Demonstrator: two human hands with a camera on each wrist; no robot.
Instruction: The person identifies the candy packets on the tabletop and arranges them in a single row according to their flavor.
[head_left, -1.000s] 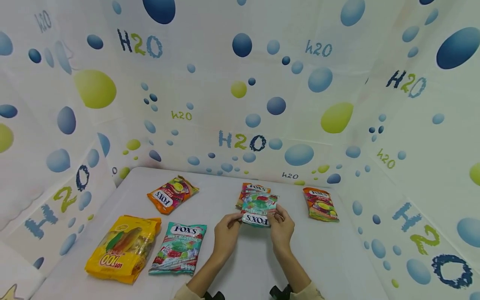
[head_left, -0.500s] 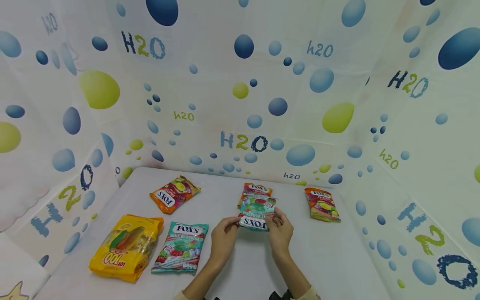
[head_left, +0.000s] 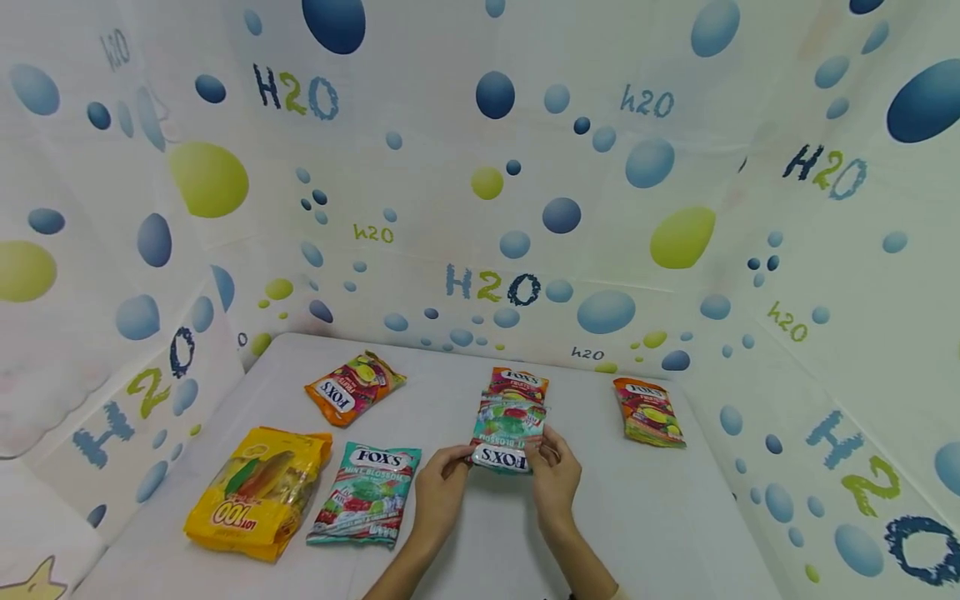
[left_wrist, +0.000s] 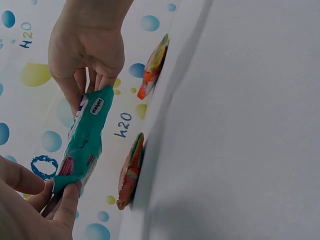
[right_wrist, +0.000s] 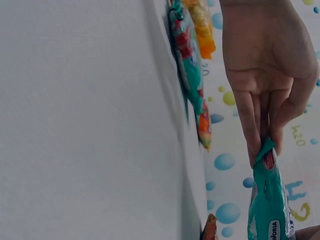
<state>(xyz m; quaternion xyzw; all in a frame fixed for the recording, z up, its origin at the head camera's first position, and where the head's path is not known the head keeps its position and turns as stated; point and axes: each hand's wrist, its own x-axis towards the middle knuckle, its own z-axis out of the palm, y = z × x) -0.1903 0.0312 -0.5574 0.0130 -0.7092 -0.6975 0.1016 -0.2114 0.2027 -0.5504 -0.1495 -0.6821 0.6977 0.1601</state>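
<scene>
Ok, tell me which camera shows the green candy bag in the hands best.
The head view: the green candy bag faces the camera there, label readable, with the left hand and right hand pinching its near corners. Both wrist views show it only edge-on, as a thin teal strip.

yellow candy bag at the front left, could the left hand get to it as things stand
Probably not at once. The left hand is pinching one end of the teal mint bag along with the right hand. The white tabletop toward the yellow candy bag is otherwise open, apart from another mint bag lying between.
</scene>
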